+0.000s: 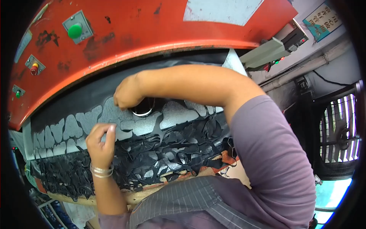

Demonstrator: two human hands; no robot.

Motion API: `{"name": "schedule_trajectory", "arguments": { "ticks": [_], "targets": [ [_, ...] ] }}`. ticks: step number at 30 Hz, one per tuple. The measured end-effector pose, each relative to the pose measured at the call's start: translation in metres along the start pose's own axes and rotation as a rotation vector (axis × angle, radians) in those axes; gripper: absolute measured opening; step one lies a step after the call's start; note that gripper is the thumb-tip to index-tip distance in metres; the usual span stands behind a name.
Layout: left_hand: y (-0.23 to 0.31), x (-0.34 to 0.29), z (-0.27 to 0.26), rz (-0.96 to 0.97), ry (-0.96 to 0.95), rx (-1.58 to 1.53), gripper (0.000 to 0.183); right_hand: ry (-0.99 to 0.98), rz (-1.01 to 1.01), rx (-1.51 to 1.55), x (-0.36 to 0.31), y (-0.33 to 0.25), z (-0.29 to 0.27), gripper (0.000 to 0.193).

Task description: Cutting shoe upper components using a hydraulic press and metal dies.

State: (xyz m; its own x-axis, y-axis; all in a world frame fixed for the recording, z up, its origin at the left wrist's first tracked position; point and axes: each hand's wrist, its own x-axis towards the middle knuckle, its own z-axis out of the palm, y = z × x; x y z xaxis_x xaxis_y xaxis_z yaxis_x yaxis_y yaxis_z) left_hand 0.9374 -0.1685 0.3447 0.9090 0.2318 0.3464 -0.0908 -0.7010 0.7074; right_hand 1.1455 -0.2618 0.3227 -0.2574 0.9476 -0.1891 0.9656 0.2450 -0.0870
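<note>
My left hand [101,140] is over the near edge of the cut-up sheet, its fingers curled and the thumb close to the index finger. Whatever lies at its fingertips is too small to make out. My right arm reaches across, and my right hand [130,91] is bent downward over the sheet with its fingers closed; what they hold, if anything, is hidden. Beside that hand, partly under the wrist, sits a cutting die [142,113] with a shiny curved rim. The black sheet [87,96] lies on a pale cutting board [171,119], which shows through several cut-out holes.
Tangled black scraps [164,154] heap along the near side of the board. Behind stands a red-orange press [133,26] with a green push button [74,31] and a red knob [34,69]. At the right are a grey metal box [263,54] and a fan [341,131].
</note>
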Motion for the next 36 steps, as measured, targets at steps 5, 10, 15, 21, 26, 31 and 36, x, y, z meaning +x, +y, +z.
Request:
{"name": "schedule_trajectory", "arguments": {
  "ticks": [5, 10, 15, 21, 26, 31, 36],
  "targets": [
    [-0.001, -0.007, 0.047, -0.047, 0.014, -0.122, 0.009, 0.232, -0.313, -0.231, -0.02, 0.025, -0.009, 0.014],
    [-0.003, -0.011, 0.055, 0.034, 0.085, -0.115, 0.008, 0.322, 0.406, 0.04, -0.114, 0.041, -0.019, 0.015],
    [-0.001, -0.005, 0.076, -0.061, 0.039, -0.203, 0.014, 0.602, 0.894, 0.273, -0.201, -0.017, 0.047, 0.024],
    [-0.001, 0.005, 0.103, -0.036, -0.124, -0.145, 0.05, 0.838, 1.115, 0.503, -0.212, -0.068, 0.086, 0.022],
    [0.017, -0.012, 0.111, 0.174, -0.37, -0.123, 0.081, 0.733, 1.089, 0.56, -0.203, -0.159, 0.092, 0.026],
    [0.004, -0.058, 0.082, 0.372, -0.406, 0.053, 0.056, 0.699, 1.212, 0.299, -0.238, -0.22, 0.076, 0.047],
    [0.008, -0.075, 0.069, 0.319, -0.472, -0.017, 0.052, 0.312, 1.502, 0.614, -0.273, -0.28, 0.093, 0.071]
  ]
}}
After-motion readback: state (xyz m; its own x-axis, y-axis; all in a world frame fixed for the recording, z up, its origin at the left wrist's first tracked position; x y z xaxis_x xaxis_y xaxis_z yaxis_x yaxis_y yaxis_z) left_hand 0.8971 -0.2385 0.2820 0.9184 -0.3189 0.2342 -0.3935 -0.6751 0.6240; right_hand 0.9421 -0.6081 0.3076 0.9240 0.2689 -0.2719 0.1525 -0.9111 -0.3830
